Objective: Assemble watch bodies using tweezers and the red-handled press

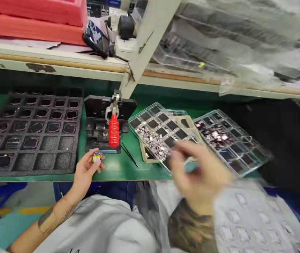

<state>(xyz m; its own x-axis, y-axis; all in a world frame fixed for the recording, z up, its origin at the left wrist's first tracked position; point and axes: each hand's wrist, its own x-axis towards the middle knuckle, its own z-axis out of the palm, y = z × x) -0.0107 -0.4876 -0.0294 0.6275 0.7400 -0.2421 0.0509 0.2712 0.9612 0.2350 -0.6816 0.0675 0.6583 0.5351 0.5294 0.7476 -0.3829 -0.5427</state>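
My left hand (86, 167) is closed on a small square part with a yellow and white face (97, 157), held at the bench's front edge. Just behind it stands a black toggle-clamp fixture (102, 131) with a red handle (113, 131). My right hand (198, 168) is smeared by motion over the right side of a transparent compartment tray (156, 130); whether its fingers hold anything cannot be made out. Small shiny pieces (153, 142) lie heaped in that tray. Black tweezers (129, 154) rest on the green bench between fixture and tray.
To the left, a black foam tray (43, 167) holds several dark, square-framed pieces. Another transparent tray (241, 140) with small reddish parts lies right. A blurred white sheet (255, 218) with square marks is at lower right. Above runs a shelf (68, 65) with an upright post (152, 31).
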